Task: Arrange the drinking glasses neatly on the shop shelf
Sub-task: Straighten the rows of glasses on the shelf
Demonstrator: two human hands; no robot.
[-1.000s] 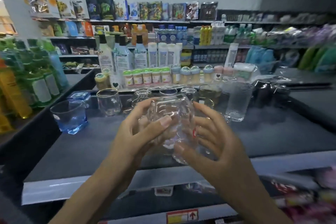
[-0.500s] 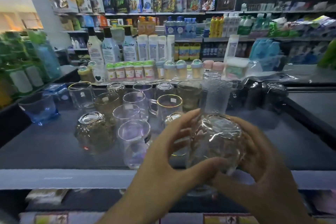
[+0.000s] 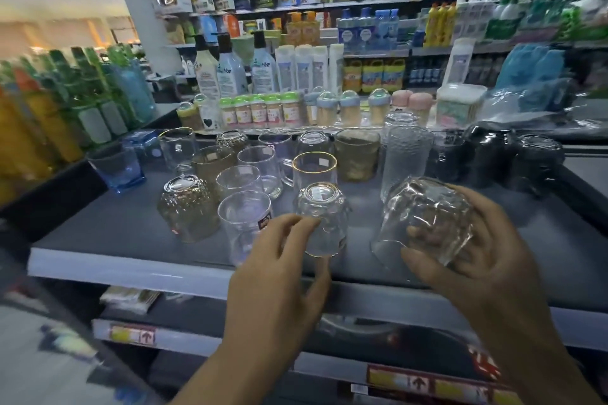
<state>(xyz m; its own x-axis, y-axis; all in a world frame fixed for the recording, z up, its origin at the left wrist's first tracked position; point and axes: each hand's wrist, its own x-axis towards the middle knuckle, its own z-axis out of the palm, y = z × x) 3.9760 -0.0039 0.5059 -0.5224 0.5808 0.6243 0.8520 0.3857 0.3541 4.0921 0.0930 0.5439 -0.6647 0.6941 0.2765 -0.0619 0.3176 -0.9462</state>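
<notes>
My right hand (image 3: pixel 473 260) grips a clear faceted glass (image 3: pixel 424 217), tilted and upside down, just above the right front of the dark shelf (image 3: pixel 108 237). My left hand (image 3: pixel 279 270) is off that glass, fingers spread, beside a small upturned clear glass (image 3: pixel 320 217) near the shelf's front; contact is unclear. Several more glasses stand in rows behind: an amber upturned one (image 3: pixel 187 207), a clear tumbler (image 3: pixel 243 223), a gold-rimmed mug (image 3: pixel 314 168), a tall textured glass (image 3: pixel 406 154).
A blue square glass (image 3: pixel 116 166) stands at the far left. Dark smoked glasses (image 3: pixel 490 154) sit at the back right. Bottles and jars (image 3: pixel 263 112) line the shelf behind. The shelf's pale front lip (image 3: pixel 131 270) runs below my hands, with lower shelves underneath.
My left hand has let go of the faceted glass and moved left toward the small upturned glass. My right hand alone now holds the faceted glass, carried right and down toward the shelf.
</notes>
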